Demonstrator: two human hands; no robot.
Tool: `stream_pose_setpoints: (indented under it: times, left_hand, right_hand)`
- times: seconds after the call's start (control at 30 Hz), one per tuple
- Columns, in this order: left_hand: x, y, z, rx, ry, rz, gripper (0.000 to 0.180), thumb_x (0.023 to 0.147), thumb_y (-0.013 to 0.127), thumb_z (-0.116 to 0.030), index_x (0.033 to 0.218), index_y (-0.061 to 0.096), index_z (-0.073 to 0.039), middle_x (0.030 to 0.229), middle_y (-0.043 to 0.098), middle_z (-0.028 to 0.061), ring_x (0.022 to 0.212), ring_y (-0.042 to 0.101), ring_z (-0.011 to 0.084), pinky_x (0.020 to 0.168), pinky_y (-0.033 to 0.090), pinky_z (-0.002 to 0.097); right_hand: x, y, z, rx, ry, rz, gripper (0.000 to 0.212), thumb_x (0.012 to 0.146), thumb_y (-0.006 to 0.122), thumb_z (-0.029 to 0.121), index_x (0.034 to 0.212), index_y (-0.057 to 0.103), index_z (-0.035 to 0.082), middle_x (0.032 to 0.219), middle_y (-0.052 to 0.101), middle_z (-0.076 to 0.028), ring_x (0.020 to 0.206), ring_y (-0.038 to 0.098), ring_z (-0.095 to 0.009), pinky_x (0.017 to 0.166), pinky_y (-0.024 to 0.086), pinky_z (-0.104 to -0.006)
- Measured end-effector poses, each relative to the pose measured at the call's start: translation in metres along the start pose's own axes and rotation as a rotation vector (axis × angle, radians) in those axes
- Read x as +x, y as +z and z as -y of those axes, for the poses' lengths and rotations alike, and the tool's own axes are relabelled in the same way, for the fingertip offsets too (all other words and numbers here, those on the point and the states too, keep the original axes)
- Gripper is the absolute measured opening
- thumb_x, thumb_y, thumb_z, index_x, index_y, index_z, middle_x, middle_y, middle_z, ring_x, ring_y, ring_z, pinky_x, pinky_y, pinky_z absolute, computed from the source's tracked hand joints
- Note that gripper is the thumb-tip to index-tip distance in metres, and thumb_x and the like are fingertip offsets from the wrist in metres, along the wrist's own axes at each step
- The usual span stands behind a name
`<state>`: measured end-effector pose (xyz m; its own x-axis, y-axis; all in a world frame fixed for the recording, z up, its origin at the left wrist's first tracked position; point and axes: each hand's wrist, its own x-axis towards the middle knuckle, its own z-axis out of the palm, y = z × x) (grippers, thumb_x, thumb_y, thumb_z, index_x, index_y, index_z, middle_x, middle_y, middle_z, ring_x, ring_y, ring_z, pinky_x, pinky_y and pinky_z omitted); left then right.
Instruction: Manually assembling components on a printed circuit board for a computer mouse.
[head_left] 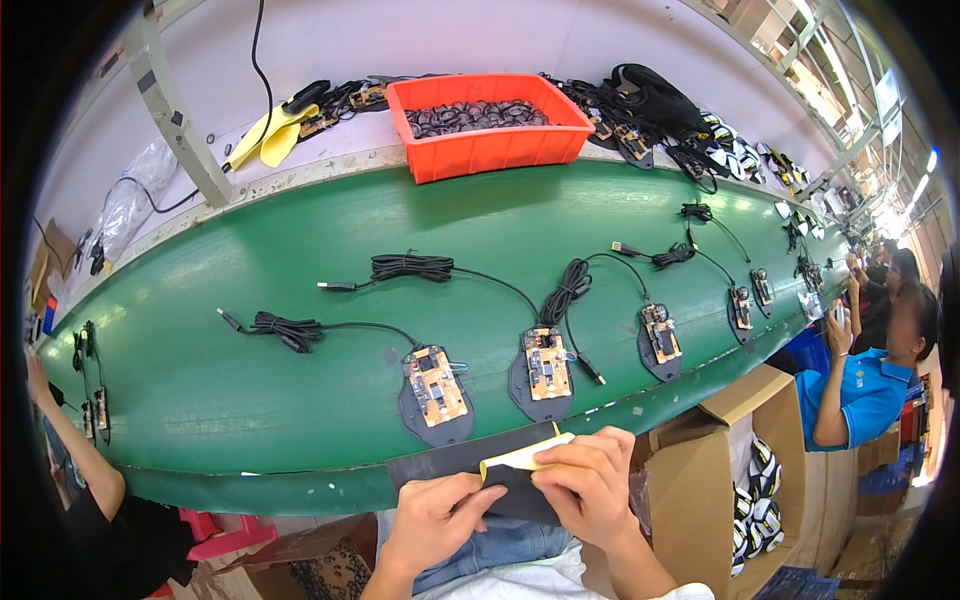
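Observation:
Above my lap, at the near edge of the green conveyor belt [330, 400], both hands pinch a dark sheet [515, 497] with yellow backing paper [522, 458]. My left hand [440, 525] grips its left side between thumb and fingers. The yellow paper curls up under the fingers of my right hand [590, 485], which is closed on the right side. Just beyond lie two mouse bases with circuit boards, one nearer [436, 392] and another to its right [545, 370]. Each has a bundled black cable. Whether the dark strip at the belt edge joins the held sheet, I cannot tell.
More mouse bases [659, 335] line the belt rightward. An orange bin [490, 150] of small dark parts stands at the back. Cardboard box [690, 480] at right holds white-and-black shells [762, 500]. Co-workers sit right [865, 390] and left [85, 480]. Yellow sheets [275, 138] lie back left.

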<state>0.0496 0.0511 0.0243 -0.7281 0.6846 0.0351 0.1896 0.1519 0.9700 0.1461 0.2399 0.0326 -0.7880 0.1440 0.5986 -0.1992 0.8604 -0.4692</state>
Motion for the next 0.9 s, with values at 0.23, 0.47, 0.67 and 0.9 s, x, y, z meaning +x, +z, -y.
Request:
stream_pose_setpoints:
  times: [0.23,0.47,0.67,0.9]
  left_hand:
    - [0.003,-0.008,-0.003,-0.002,-0.054,0.056,0.016,0.092,0.073,-0.010,0.082,0.070,0.001,0.061,0.066,0.0080,0.053,0.069,0.0146,0.046,0.049,0.0270]
    - [0.002,-0.008,0.001,0.015,-0.023,0.078,0.016,0.092,0.075,-0.012,0.083,0.071,0.001,0.062,0.067,0.0078,0.051,0.068,0.0149,0.046,0.048,0.0279]
    - [0.001,-0.013,0.004,-0.001,-0.018,0.094,0.014,0.089,0.077,-0.010,0.084,0.072,0.002,0.061,0.065,0.0074,0.051,0.067,0.0149,0.046,0.047,0.0286]
    - [0.004,-0.016,0.005,0.006,0.040,0.063,0.023,0.083,0.079,-0.006,0.067,0.063,0.000,0.055,0.064,0.0051,0.048,0.066,0.0161,0.045,0.045,0.0273]
  right_hand:
    - [-0.006,-0.004,-0.004,0.449,0.151,0.136,0.024,0.088,0.075,0.009,0.104,0.057,0.013,0.122,0.070,-0.007,0.106,0.062,-0.024,0.102,0.038,-0.0437]
    - [0.018,-0.013,-0.036,0.840,0.631,-0.215,0.020,0.098,0.063,0.002,0.113,0.051,0.005,0.105,0.061,-0.010,0.095,0.059,-0.014,0.091,0.048,-0.0332]
    - [0.056,-0.011,-0.063,0.715,0.798,0.072,0.043,0.095,0.066,-0.001,0.131,0.045,0.003,0.095,0.062,-0.003,0.081,0.056,-0.006,0.072,0.046,-0.0221]
    - [0.067,-0.007,-0.061,0.492,0.852,0.189,0.049,0.093,0.068,0.001,0.135,0.043,0.003,0.087,0.063,-0.002,0.068,0.052,-0.004,0.062,0.044,-0.0221]
